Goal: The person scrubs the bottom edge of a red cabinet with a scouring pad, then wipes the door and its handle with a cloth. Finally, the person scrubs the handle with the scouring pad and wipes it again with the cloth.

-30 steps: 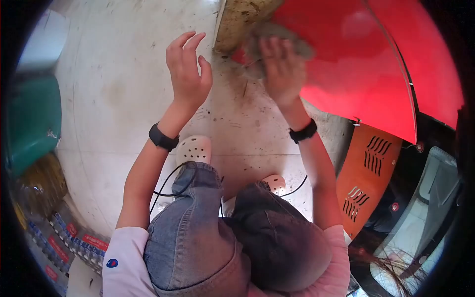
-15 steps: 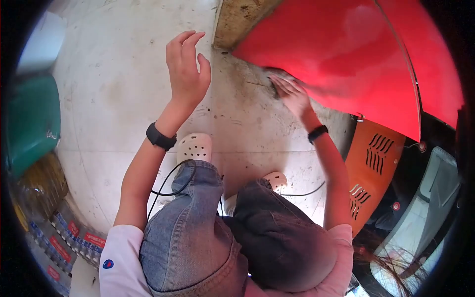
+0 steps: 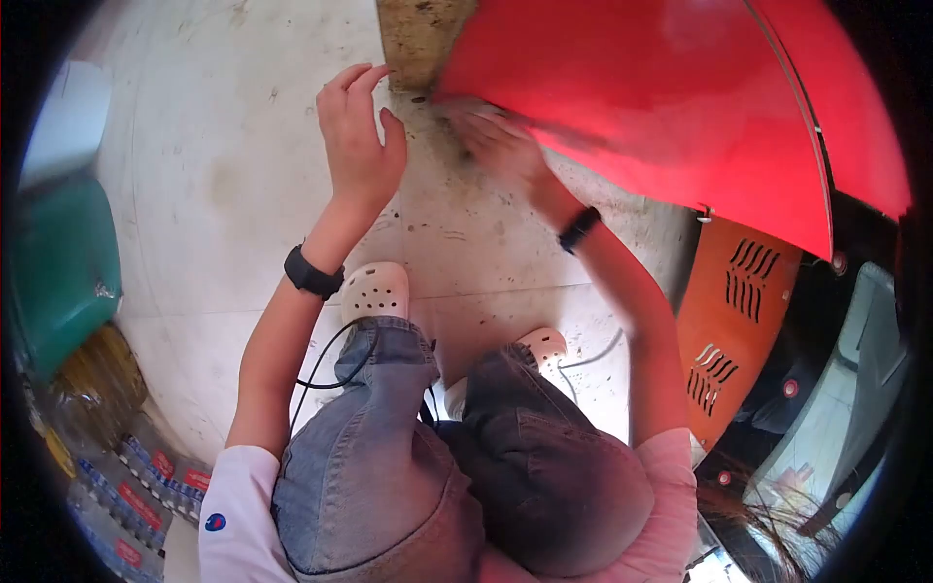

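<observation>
My left hand (image 3: 360,146) is raised over the pale floor with its fingers loosely curled and apart, holding nothing. My right hand (image 3: 501,151) is at the lower edge of a glossy red panel (image 3: 622,87), near its left corner. Motion smears its fingers, which stretch toward that corner. A dark, greyish blur shows around the fingertips; whether it is a cloth, dirt or shadow I cannot make out. Both wrists wear black bands.
A worn brown block (image 3: 418,44) stands beside the red panel. An orange slotted panel (image 3: 734,321) is at right. At left are a green container (image 3: 68,272) and packed bottles (image 3: 146,496). My pale clogs (image 3: 377,291) rest on the floor (image 3: 243,214), with a thin black cable by my knee.
My right hand has slid left along the red panel's lower edge to near its corner. My left hand has hardly moved. The view has shifted slightly.
</observation>
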The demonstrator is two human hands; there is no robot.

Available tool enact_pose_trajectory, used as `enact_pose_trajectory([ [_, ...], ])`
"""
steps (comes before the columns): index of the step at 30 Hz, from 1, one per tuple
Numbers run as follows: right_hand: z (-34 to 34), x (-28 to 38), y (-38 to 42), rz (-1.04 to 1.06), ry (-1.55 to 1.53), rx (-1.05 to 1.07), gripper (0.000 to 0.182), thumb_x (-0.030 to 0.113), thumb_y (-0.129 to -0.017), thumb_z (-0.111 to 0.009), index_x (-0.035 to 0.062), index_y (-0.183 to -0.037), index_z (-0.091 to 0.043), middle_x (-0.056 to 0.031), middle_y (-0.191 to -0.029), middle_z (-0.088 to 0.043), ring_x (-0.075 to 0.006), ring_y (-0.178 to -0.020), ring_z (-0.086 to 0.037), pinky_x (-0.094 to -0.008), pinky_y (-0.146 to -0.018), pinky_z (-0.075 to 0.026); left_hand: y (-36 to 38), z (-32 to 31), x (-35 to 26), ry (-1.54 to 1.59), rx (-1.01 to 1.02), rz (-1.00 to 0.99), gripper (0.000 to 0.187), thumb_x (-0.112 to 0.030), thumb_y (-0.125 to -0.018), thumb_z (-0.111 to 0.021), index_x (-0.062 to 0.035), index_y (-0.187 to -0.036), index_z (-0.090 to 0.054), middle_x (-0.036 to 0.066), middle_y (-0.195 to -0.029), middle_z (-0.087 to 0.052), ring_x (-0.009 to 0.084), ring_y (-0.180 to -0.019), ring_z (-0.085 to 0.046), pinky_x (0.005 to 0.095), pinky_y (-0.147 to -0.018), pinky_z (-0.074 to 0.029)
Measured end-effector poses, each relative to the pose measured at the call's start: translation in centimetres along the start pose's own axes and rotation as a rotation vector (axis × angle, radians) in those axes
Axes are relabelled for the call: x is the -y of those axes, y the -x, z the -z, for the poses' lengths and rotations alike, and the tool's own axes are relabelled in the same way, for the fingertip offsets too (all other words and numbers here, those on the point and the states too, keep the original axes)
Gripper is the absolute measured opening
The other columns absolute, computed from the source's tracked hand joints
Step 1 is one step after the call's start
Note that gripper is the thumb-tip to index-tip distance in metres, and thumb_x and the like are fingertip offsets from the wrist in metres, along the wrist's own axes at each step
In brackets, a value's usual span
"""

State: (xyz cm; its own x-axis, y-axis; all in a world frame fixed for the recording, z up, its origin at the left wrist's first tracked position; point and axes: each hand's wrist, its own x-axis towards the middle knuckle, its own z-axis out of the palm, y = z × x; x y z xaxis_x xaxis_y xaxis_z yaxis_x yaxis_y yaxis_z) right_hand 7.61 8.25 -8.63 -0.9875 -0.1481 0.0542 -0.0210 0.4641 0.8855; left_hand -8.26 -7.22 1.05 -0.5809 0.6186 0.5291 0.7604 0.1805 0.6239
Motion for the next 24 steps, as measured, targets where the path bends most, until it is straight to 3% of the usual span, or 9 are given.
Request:
enact_pose_trajectory([
  [1,1.3,0.1,-2.5,-0.033,-0.263,-0.029,0.043,0.020,-0.086,-0.035,0.0024,-0.126,-0.040,-0.0085,-0.138,-0.032,-0.0167,-0.126,-0.031,-0.0297,-0.106,-0.021,0.0,0.1,-0.2,-0.002,0.006,-0.004,0.043,0.008,-0.070,-0.049,-0.0030,-0.111,-0.050,0.014,-0.112,-0.048,0.0296,-0.108,-0.041,0.0370,-0.093,-0.033],
  [2,2.4,-0.3,-4.2,-0.145,-0.917,0.018,0.042,0.016,-0.079,-0.043,0.0073,-0.120,-0.048,-0.0019,-0.134,-0.040,-0.0108,-0.121,-0.038,-0.0274,-0.104,-0.028,-0.1,0.2,-0.3,-0.003,0.013,-0.010,0.043,0.008,-0.069,-0.049,-0.0029,-0.111,-0.050,0.014,-0.112,-0.048,0.0297,-0.108,-0.041,0.0369,-0.093,-0.032],
  [6,2.3,-1.6,-2.8,-0.104,-0.777,0.028,0.040,0.018,-0.080,-0.044,0.0074,-0.118,-0.049,-0.0019,-0.134,-0.041,-0.0090,-0.121,-0.039,-0.0262,-0.103,-0.029,-0.2,0.7,-0.3,-0.050,0.027,-0.064,0.043,0.006,-0.069,-0.050,-0.0020,-0.112,-0.048,0.015,-0.112,-0.047,0.0311,-0.105,-0.041,0.0386,-0.091,-0.033],
  [8,0.1,-0.4,1.0,-0.112,-0.805,0.037,0.039,0.018,-0.080,-0.044,0.0076,-0.118,-0.049,-0.0013,-0.133,-0.041,-0.0089,-0.120,-0.039,-0.0256,-0.103,-0.029,0.2,0.6,-0.3,-0.066,0.049,-0.065,0.043,0.006,-0.070,-0.049,-0.0021,-0.112,-0.048,0.015,-0.113,-0.046,0.0310,-0.107,-0.040,0.0388,-0.091,-0.032],
  [13,-0.3,-3.5,12.9,-0.137,-0.797,0.308,0.039,0.019,-0.079,-0.045,0.0152,-0.117,-0.050,0.0064,-0.133,-0.040,-0.0058,-0.121,-0.038,-0.0249,-0.103,-0.027,1.2,-0.7,-1.0,-0.062,0.105,-0.060,0.043,0.007,-0.071,-0.049,-0.0018,-0.113,-0.048,0.013,-0.115,-0.047,0.0292,-0.110,-0.040,0.0379,-0.094,-0.031],
  [16,-1.3,-4.0,19.0,-0.217,-0.791,0.298,0.038,0.017,-0.079,-0.046,0.0161,-0.117,-0.051,0.0081,-0.135,-0.038,-0.0043,-0.121,-0.037,-0.0237,-0.103,-0.028,1.4,-1.5,-2.3,-0.075,0.137,-0.128,0.047,0.005,-0.071,-0.049,-0.0022,-0.118,-0.047,0.014,-0.121,-0.045,0.0294,-0.112,-0.038,0.0380,-0.095,-0.030],
  [19,-1.3,-4.8,20.6,-0.170,-0.772,0.254,0.038,0.014,-0.078,-0.047,0.0150,-0.116,-0.052,0.0079,-0.134,-0.039,-0.0055,-0.121,-0.038,-0.0231,-0.100,-0.032,1.1,-2.3,-3.8,-0.134,0.187,-0.330,0.054,0.001,-0.072,-0.050,-0.0047,-0.125,-0.044,0.015,-0.127,-0.042,0.0317,-0.117,-0.036,0.0415,-0.097,-0.030],
  [22,-0.8,-4.0,18.6,-0.255,-0.830,0.220,0.039,0.012,-0.077,-0.048,0.0133,-0.115,-0.052,0.0057,-0.134,-0.040,-0.0075,-0.118,-0.042,-0.0239,-0.099,-0.034,0.7,-4.0,-5.0,-0.277,0.201,-0.555,0.062,-0.002,-0.069,-0.051,-0.0119,-0.129,-0.041,0.018,-0.131,-0.037,0.0380,-0.120,-0.034,0.0487,-0.096,-0.032],
  [24,-0.6,-3.3,16.3,-0.252,-0.830,0.182,0.040,0.013,-0.076,-0.049,0.0137,-0.116,-0.051,0.0038,-0.133,-0.041,-0.0089,-0.116,-0.043,-0.0241,-0.098,-0.035,0.4,-4.9,-5.6,-0.317,0.244,-0.531,0.059,-0.005,-0.072,-0.052,-0.0120,-0.130,-0.041,0.018,-0.135,-0.033,0.0371,-0.124,-0.031,0.0486,-0.099,-0.029],
])
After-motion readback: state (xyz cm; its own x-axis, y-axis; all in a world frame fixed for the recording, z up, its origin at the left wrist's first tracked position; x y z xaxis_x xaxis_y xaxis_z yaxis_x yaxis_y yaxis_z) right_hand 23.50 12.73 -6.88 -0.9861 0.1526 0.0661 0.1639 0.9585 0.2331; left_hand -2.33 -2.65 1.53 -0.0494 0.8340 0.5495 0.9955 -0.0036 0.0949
